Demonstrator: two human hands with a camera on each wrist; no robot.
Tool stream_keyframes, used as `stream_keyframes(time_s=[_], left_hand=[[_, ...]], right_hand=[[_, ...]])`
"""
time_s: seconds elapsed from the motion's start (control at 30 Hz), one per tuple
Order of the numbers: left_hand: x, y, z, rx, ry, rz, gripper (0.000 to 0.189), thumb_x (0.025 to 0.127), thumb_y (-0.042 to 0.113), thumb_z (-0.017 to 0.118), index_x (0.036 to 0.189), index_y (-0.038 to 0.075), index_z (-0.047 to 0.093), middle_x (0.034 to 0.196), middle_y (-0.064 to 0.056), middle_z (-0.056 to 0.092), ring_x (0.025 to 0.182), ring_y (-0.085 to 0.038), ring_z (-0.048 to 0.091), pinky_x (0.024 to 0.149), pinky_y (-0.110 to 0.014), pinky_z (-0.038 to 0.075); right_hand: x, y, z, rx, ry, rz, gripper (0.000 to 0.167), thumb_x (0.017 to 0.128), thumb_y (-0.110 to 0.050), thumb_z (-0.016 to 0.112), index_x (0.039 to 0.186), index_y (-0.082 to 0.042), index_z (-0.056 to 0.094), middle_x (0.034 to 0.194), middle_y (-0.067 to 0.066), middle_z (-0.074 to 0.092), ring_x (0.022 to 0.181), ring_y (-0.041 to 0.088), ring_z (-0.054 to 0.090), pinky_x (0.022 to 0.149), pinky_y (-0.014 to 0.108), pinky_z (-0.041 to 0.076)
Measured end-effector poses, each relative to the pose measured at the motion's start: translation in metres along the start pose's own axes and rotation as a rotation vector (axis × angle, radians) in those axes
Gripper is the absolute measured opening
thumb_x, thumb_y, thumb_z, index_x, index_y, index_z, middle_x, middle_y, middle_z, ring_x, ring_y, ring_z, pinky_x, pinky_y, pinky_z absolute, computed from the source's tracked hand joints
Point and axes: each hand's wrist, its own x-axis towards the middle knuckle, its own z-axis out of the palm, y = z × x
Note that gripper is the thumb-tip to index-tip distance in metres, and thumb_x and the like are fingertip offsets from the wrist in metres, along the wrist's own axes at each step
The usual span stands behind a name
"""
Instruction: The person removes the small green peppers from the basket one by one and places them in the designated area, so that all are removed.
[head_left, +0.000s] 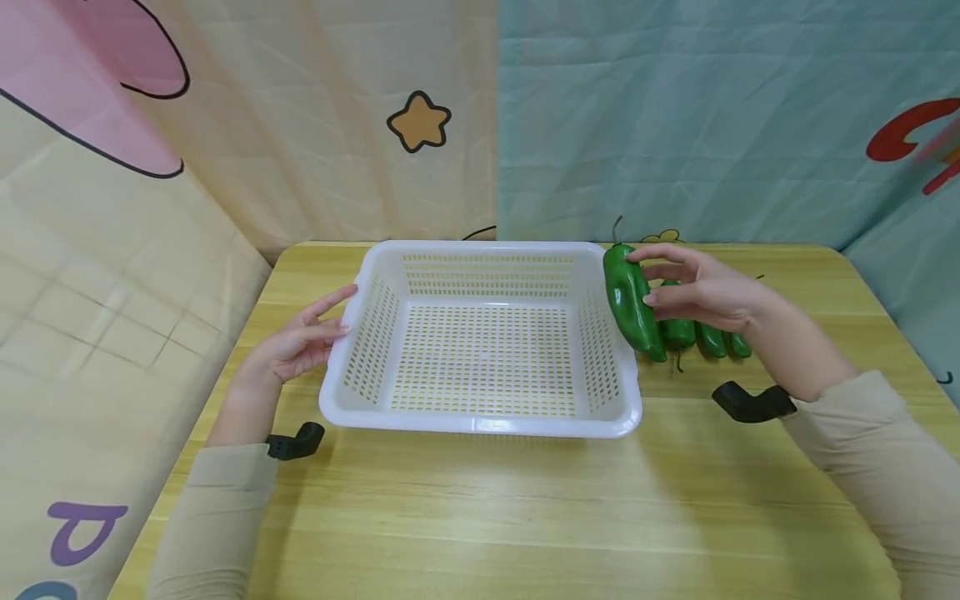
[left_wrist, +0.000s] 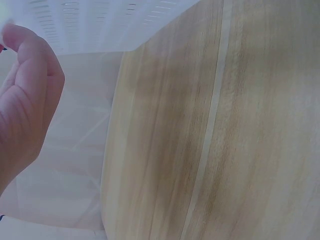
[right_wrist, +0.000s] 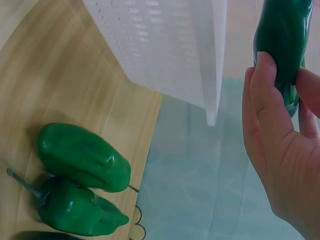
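Observation:
A white plastic basket [head_left: 480, 423] with slotted walls stands on the table, its inside bare in the head view. My left hand [head_left: 303, 337] is at its left rim, index finger and thumb tips touching the outer edge with fingers fairly straight. My right hand [head_left: 697, 287] pinches a large green pepper [head_left: 630, 300] between thumb and fingers. That pepper is raised, stem end away from me, and overlaps the basket's right rim in the head view. Below the right hand, more green peppers [right_wrist: 82, 157] lie on the table, partly hidden by the hand in the head view.
The wooden table [head_left: 480, 517] extends in front of the basket. Printed curtains [head_left: 645, 125] hang behind its back edge and at the sides. A black bracket [head_left: 752, 402] sticks out from the right wrist, another bracket [head_left: 296, 442] from the left.

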Motion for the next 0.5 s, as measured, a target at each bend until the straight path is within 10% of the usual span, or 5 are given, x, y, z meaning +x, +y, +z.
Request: stream_keyframes(time_s=[0.5], left_hand=[[-0.001,-0.001,-0.001,-0.016,-0.019,0.012,0.057,0.095,-0.013,0.036,0.141,0.021,0.029,0.116,-0.016,0.057,0.101,-0.030,0.061,0.079,-0.040,0.053]], right_hand=[[-0.025,0.012,-0.027,0.083,0.013,-0.071,0.049,0.091,0.016,0.041,0.129,-0.015,0.049,0.118,0.008,0.051,0.094,0.024,0.062,0.078,0.037,0.055]])
